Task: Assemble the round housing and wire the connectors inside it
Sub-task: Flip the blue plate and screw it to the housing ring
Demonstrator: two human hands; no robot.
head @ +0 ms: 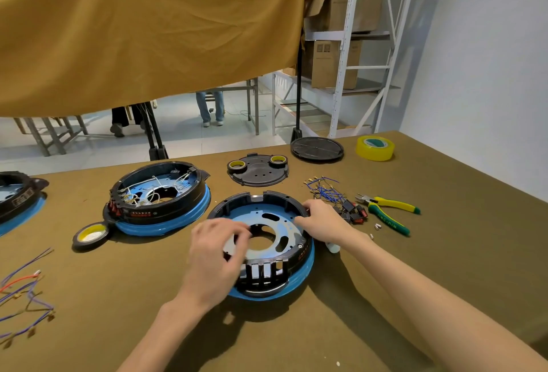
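Housing: round housing [261, 241] sits mid-table, plate [267, 223] seated inside, no wires in it yet
Left hand: left hand [219, 253] fingers curled over the plate's near rim
Right hand: right hand [321, 217] grips the far-right wall
Left: wiring from the blue wires [323, 191]
Reference: wired housing [160, 193] beside it, already done

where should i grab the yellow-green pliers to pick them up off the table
Grip the pliers by the two yellow-green handles, about midway along, coming straight down from above. They lie flat on the table, handles splayed toward the right and the bare metal jaws pointing left at the blue wires, so closing on both handles avoids the tip.
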